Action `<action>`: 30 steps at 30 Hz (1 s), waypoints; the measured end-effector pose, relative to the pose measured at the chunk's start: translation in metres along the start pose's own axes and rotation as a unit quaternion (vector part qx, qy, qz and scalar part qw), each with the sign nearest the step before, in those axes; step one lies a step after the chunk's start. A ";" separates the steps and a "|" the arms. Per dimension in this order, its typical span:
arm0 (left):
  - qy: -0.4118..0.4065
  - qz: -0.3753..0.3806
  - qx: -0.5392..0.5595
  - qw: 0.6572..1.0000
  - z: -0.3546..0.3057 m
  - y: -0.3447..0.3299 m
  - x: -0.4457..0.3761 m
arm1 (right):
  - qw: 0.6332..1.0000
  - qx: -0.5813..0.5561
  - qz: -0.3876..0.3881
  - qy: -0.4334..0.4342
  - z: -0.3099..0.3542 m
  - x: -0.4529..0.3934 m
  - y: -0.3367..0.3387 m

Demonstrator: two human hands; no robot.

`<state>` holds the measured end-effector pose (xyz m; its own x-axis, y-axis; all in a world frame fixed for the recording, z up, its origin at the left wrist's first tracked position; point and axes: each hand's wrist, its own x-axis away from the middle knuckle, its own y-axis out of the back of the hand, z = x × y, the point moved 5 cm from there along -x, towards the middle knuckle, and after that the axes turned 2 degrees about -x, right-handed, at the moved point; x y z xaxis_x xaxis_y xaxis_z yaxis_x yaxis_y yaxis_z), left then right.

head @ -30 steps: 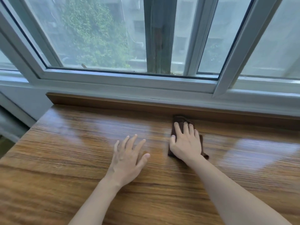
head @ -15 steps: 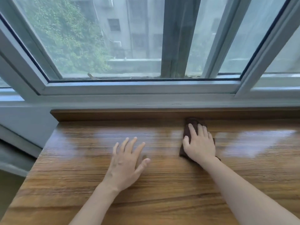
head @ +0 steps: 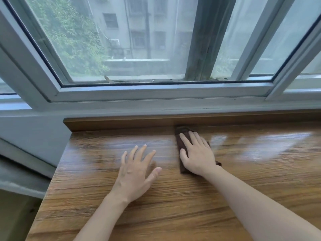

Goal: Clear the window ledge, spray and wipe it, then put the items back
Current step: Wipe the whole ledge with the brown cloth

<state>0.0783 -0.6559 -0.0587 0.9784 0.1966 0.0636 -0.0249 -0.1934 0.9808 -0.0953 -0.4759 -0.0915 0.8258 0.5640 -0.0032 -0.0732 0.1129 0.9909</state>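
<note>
Brown cloth point(head: 182, 136) lies flat on the wooden ledge point(head: 225, 188), far end up against the raised wooden lip point(head: 121, 122) that runs along the back edge, under the window frame point(head: 156, 93). Sits a bit right of the ledge's middle. Most of it is covered; only the far corner, the left edge strip and a small bit at the right near the wrist show.

Right hand point(head: 198, 153) is on top of the cloth, palm down, fingers point(head: 185, 140) straight and close together pointing toward the window, thumb along the cloth's left edge. Flat press, no curl or pinch round the fabric.

Left hand point(head: 135, 171) is just beside it to the left, apart from the cloth. Palm down, fingers spread and extended, thumb out to the right. Holds nothing. Slightly blurred, so cannot tell if the palm is fully down on the wood or just above it.

Ledge surface is glossy wood grain with bright window reflections, strongest to the right of the cloth. Ledge's left end stops short of the grey wall point(head: 31, 133) below the frame.

Beyond the glass: green foliage point(head: 73, 40) on the left, grey building point(head: 142, 28) behind, dark vertical post point(head: 203, 40) outside right of centre. Small debris in the outer track at the bottom of the pane.
</note>
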 end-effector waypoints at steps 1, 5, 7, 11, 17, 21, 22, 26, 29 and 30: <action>-0.002 -0.001 0.001 1.000 0.004 0.001 0.001 | 0.999 0.004 -0.008 -0.044 -0.012 0.000 0.002; 0.002 -0.013 0.001 1.000 0.019 0.003 0.005 | 0.978 0.002 -0.006 -0.207 -0.019 0.002 0.006; 0.011 -0.011 0.001 1.000 0.023 0.003 0.008 | 0.977 -0.001 -0.012 -0.212 0.015 0.001 0.006; 0.022 -0.023 0.013 0.999 0.026 0.005 0.010 | 0.999 -0.037 0.007 -0.007 0.102 0.005 -0.008; 0.032 -0.034 0.013 0.999 0.052 0.005 0.017 | 0.997 -0.016 -0.010 -0.075 0.065 -0.004 -0.005; 0.049 -0.039 0.020 0.998 0.073 0.006 0.022 | 0.975 -0.019 0.008 -0.221 0.075 -0.010 -0.006; 0.056 -0.039 0.022 0.997 0.078 0.006 0.023 | 0.974 -0.024 0.006 -0.224 0.091 -0.011 -0.007; 0.069 -0.056 0.034 0.995 0.086 0.009 0.020 | 0.998 -0.047 0.007 -0.031 0.174 -0.013 -0.018; 0.075 -0.067 0.043 0.994 0.094 0.012 0.018 | 0.995 -0.061 0.036 0.074 0.186 -0.011 -0.024; 0.077 -0.070 0.045 0.994 0.099 0.013 0.017 | 0.996 -0.054 0.025 0.062 0.177 -0.013 -0.024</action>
<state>0.1153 -0.7502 -0.0627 0.9282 0.3702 -0.0379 0.1338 -0.2371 0.9622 -0.0051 -0.6305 -0.0910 0.7444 0.6674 0.0219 -0.1770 0.1657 0.9702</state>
